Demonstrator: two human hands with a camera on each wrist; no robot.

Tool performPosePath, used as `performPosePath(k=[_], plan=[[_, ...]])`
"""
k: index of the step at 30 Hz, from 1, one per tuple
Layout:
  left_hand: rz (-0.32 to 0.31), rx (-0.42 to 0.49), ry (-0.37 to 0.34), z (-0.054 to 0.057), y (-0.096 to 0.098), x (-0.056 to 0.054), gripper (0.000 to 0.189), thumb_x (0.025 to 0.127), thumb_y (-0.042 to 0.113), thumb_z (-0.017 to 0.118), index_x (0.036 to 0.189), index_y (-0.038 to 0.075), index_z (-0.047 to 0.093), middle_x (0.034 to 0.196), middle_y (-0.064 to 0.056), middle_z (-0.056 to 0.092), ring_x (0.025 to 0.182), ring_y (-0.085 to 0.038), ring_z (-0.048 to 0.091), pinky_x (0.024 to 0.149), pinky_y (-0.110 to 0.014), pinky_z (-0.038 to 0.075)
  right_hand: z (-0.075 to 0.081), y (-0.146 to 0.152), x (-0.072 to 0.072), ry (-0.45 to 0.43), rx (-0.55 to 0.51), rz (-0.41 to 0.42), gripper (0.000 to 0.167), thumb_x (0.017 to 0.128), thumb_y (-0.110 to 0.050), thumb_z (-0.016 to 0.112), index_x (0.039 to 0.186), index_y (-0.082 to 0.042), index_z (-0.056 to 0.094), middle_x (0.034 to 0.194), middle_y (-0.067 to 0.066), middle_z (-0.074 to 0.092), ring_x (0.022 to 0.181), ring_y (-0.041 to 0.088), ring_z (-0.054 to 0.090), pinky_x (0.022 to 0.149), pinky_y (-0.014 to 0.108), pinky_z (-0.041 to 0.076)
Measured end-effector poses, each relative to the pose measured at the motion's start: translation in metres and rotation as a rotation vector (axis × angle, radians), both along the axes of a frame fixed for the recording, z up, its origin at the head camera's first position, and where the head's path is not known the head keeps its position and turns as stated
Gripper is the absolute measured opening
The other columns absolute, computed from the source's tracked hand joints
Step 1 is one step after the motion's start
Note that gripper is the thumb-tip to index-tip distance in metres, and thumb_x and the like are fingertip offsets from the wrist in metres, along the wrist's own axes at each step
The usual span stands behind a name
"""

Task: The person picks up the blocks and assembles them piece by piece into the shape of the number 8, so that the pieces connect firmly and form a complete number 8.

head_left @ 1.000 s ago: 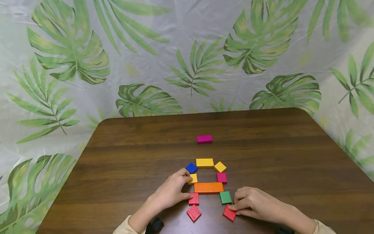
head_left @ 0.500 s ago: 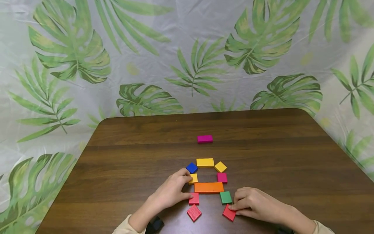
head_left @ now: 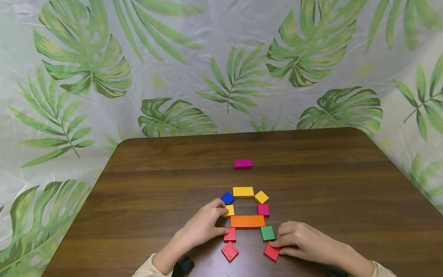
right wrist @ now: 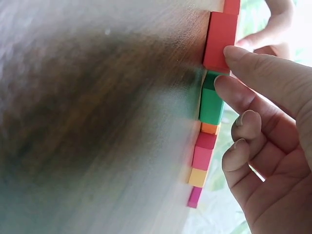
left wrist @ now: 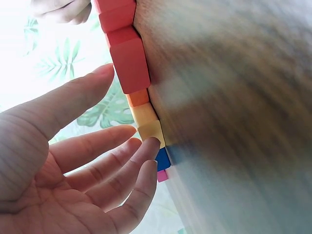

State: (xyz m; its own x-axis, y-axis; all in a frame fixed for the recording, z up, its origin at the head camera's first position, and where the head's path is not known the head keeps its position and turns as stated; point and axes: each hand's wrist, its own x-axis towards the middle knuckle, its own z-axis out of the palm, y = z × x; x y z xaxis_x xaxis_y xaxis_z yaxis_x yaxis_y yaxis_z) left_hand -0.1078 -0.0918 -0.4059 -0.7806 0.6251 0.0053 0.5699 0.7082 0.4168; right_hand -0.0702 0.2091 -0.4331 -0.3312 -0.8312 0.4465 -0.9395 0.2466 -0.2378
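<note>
Several painted wooden blocks form a figure with two sides on the table. My left hand rests on its left side, the fingertips touching a small yellow block and the thumb on a red block. In the left wrist view its fingers are spread and loosely bent. At the lower right, my right hand pinches a tilted red block between thumb and index finger. A green block stands just above that red one. A long orange block spans the middle.
A blue block, a long yellow block, a tilted yellow block and a pink block make up the upper part. Another tilted red block lies lower left. A magenta block lies apart, farther back on the brown table.
</note>
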Motion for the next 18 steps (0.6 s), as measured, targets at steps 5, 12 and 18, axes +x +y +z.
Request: performPosePath(k=[5,12,18], plan=[[0.003,-0.004,-0.001,0.000,0.000,0.000,0.042,0.074,0.028,0.079,0.107,0.004,0.067,0.107,-0.001,0.056,0.092,-0.010,0.056,0.083,-0.025,0.051,0.002,0.001,0.001,-0.018,0.014,-0.021,0.019,0.082,-0.019,0.072,0.101,-0.020,0.071,0.081,-0.015,0.060,0.079,-0.001,0.048,0.077,0.005,0.037],[0.002,-0.004,0.000,0.000,0.000,0.000,0.042,0.074,0.029,0.079,0.105,0.004,0.067,0.106,-0.001,0.056,0.091,-0.010,0.055,0.083,-0.025,0.051,0.010,0.002,-0.001,-0.031,0.003,-0.041,0.020,0.081,-0.019,0.073,0.100,-0.019,0.070,0.085,-0.013,0.062,0.083,-0.002,0.051,0.077,0.005,0.040],[0.001,0.000,-0.003,0.001,0.000,0.001,0.042,0.074,0.028,0.079,0.106,0.004,0.067,0.107,-0.001,0.057,0.092,-0.010,0.056,0.083,-0.025,0.051,0.021,0.003,-0.022,-0.038,-0.034,-0.067,0.020,0.078,-0.014,0.074,0.098,-0.015,0.070,0.087,-0.009,0.062,0.081,0.000,0.053,0.074,0.005,0.041]])
